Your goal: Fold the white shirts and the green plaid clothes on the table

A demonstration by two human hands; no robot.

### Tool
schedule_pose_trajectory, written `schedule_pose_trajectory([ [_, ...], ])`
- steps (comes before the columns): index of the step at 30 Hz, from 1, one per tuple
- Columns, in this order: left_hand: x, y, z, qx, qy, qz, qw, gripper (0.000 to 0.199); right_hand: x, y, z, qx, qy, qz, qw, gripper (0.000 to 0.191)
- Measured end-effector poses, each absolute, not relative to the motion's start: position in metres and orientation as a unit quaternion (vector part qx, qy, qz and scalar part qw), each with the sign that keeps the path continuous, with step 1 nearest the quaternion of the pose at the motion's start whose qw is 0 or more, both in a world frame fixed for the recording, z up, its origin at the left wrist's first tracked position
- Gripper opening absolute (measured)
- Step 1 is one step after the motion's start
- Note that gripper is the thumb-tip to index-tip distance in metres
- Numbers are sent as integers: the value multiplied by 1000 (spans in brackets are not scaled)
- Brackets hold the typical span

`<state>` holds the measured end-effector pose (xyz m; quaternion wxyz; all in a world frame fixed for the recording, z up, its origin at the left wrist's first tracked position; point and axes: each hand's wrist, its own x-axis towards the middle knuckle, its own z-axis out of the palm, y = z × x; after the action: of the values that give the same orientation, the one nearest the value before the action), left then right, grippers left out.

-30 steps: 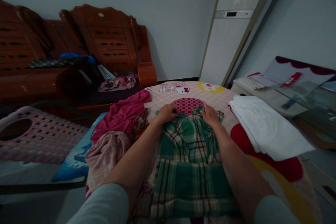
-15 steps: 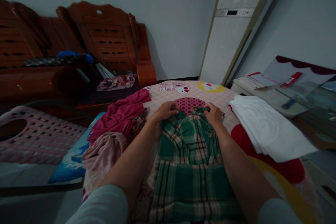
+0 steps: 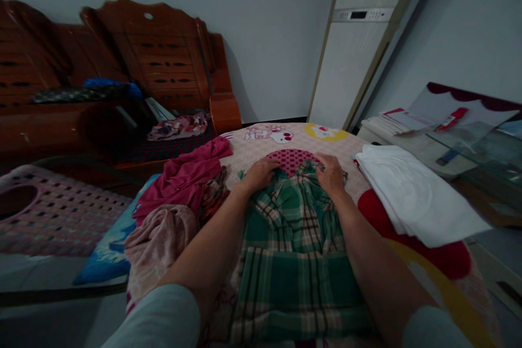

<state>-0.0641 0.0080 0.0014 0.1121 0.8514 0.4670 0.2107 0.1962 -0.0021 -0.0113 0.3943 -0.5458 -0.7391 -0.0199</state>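
Observation:
A green plaid shirt (image 3: pixel 299 277) lies spread on the cloth-covered round table (image 3: pixel 240 147), its lower part folded over toward me. My left hand (image 3: pixel 261 174) is closed on the shirt's far left edge, fingers curled into the fabric. At the far right edge, my right hand (image 3: pixel 329 174) grips the bunched cloth between thumb and fingers. The gathered fabric between the hands is crumpled. Fingertips of both hands are partly hidden by the cloth.
Left of the shirt lie a crumpled magenta garment (image 3: pixel 183 171) and a dusty pink cloth (image 3: pixel 163 234). A folded white cloth (image 3: pixel 416 190) rests at the right. Beyond stand a wooden sofa (image 3: pixel 163 65), a white cabinet-like unit (image 3: pixel 338 60) and a pink woven chair (image 3: pixel 69 209).
My left hand has turned over the shirt's far left edge, its fingers curling further into the cloth. My right hand has shifted slightly. The view has tilted a little.

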Motion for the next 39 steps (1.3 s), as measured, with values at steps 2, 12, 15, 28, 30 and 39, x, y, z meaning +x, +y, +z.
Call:
schedule_pose_trajectory([
  [2, -75, 10, 9, 829, 481, 237, 162, 36, 191, -5, -8, -515, -767, -9, 383, 40],
  [12, -116, 13, 24, 786, 489, 191, 326, 22, 182, -13, -15, -514, -832, 17, 206, 36],
  [15, -118, 14, 22, 791, 509, 167, 294, 28, 184, -12, -16, -522, -829, 15, 199, 27],
  [28, -89, 4, 31, 821, 518, 89, 222, 12, 185, -11, -17, -521, -801, 50, 290, 21],
  [30, -84, 3, 26, 819, 537, 94, 178, 7, 185, -12, -16, -522, -797, 52, 298, 21],
  [39, -81, 6, 34, 756, 625, 186, 51, 19, 183, -16, -7, -538, -757, 71, 364, 20],
])
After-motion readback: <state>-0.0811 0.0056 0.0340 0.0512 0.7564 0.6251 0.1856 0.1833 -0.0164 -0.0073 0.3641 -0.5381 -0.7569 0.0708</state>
